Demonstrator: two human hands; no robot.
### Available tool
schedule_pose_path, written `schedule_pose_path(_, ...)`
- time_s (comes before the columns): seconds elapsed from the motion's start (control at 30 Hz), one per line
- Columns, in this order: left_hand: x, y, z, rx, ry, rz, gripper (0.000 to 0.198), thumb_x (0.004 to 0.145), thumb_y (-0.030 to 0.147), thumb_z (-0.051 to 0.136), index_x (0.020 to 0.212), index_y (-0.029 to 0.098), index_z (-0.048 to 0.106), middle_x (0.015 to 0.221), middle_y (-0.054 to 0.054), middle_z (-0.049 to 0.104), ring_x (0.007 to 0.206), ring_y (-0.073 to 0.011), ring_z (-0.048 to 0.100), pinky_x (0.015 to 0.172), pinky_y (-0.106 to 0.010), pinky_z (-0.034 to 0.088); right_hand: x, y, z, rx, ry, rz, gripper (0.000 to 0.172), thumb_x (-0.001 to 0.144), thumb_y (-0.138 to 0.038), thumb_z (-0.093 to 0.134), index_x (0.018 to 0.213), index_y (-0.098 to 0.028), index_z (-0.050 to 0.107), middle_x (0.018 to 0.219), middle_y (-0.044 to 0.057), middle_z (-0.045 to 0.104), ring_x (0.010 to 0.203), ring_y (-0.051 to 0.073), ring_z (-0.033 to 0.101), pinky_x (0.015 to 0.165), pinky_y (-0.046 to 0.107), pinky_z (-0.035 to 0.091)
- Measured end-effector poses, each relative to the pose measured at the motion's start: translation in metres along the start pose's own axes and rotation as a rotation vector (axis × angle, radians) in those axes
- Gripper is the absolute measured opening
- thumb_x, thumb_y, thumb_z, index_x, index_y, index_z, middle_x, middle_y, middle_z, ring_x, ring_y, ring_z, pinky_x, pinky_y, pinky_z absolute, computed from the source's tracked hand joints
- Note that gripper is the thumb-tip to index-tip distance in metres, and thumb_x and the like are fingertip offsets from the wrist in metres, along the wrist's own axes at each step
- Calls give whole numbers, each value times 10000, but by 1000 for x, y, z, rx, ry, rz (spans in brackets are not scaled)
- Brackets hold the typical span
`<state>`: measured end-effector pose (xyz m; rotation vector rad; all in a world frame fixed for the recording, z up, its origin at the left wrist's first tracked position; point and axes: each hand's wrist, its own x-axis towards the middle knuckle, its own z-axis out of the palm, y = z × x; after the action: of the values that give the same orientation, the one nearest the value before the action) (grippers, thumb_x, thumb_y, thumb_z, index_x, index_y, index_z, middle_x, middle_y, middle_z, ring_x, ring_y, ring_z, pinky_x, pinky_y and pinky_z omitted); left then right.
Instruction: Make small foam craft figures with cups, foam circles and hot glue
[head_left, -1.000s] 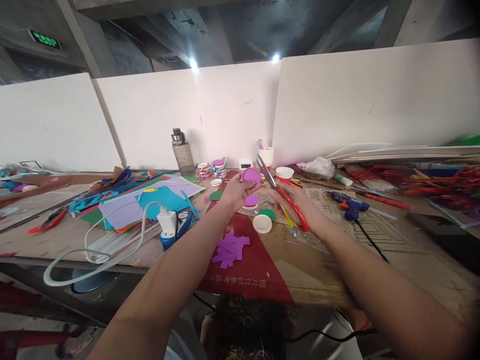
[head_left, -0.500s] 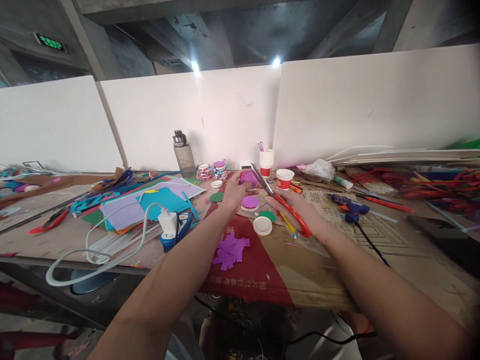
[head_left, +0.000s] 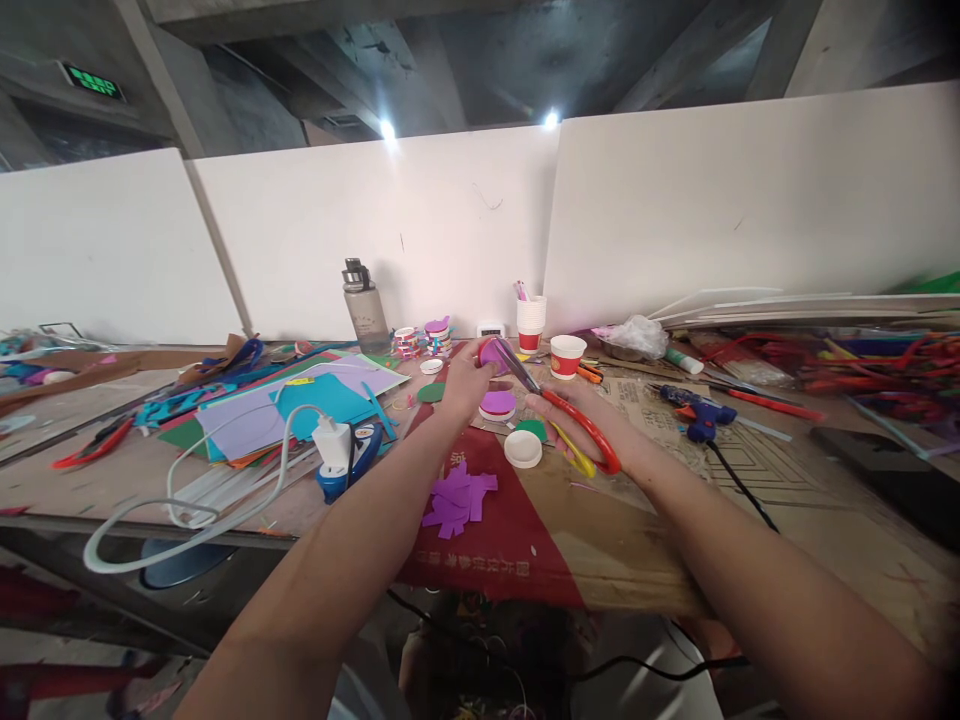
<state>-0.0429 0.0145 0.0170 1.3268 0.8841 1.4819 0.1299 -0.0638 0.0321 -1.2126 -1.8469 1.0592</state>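
Between the fingers of my left hand [head_left: 468, 378] is a small piece of purple paper [head_left: 491, 352], held up over the middle of the table. My right hand [head_left: 577, 410] grips scissors [head_left: 592, 430] with red and yellow handles, and their blades reach to the purple paper's edge. Just below the hands stands a round white lid topped with a purple disc [head_left: 497, 403]. Nearer me lie a white lid [head_left: 523, 450], a green disc [head_left: 532, 430] and a pile of purple paper strips [head_left: 459, 500].
Stacked paper cups [head_left: 532, 325] and a single cup [head_left: 568, 356] stand behind. A glue gun [head_left: 697, 412] lies right, with a dark phone [head_left: 892, 480] beyond. Coloured paper sheets [head_left: 322, 405], a power strip [head_left: 349, 462] with looping white cable and a bottle [head_left: 365, 310] occupy the left.
The scissors' blades have closed somewhat at the purple paper, and the yellow handle has come nearer the red one. My left hand still holds the paper in nearly the same place.
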Motion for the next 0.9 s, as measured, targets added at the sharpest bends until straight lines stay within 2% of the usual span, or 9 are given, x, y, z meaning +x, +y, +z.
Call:
schedule_pose_path(0.37, 0, 0, 1, 60, -39, -3, 447, 642, 112, 649, 1082, 190, 648, 952, -24, 655, 803, -156, 627, 637, -330, 625, 0, 1, 0, 27, 10, 31, 346, 857, -553, 569, 796, -217, 513, 508, -38, 533, 396, 119, 506, 351, 226, 406)
schedule_pose_path(0.47, 1, -1, 0, 56, -58, 3, 427, 642, 115, 653, 1063, 189, 657, 963, -25, 658, 815, -160, 628, 684, -349, 621, -2, -2, -1, 25, 8, 14, 365, 862, -561, 556, 750, -218, 499, 491, -33, 523, 393, 119, 499, 363, 232, 413)
schedule_pose_path(0.63, 1, 2, -1, -77, -162, -34, 316, 672, 180, 661, 988, 178, 672, 954, -27, 669, 818, -145, 621, 804, -386, 596, -4, -6, -3, -10, 8, -41, 375, 868, -549, 550, 703, -226, 455, 494, -29, 529, 405, 117, 502, 390, 230, 418)
schedule_pose_path(0.73, 2, 2, -3, -116, -197, -65, 283, 680, 215, 676, 960, 170, 678, 946, -36, 675, 835, -156, 626, 784, -383, 598, -3, -5, -3, -24, 6, -39, 385, 859, -548, 567, 680, -228, 451, 479, -31, 514, 395, 117, 494, 385, 230, 408)
schedule_pose_path(0.9, 4, -2, -6, -110, -180, -42, 288, 674, 196, 686, 962, 177, 680, 950, -28, 684, 802, -143, 623, 751, -349, 594, -2, -4, -2, 0, 6, -22, 362, 869, -530, 560, 694, -227, 466, 475, -31, 514, 387, 121, 491, 370, 233, 401)
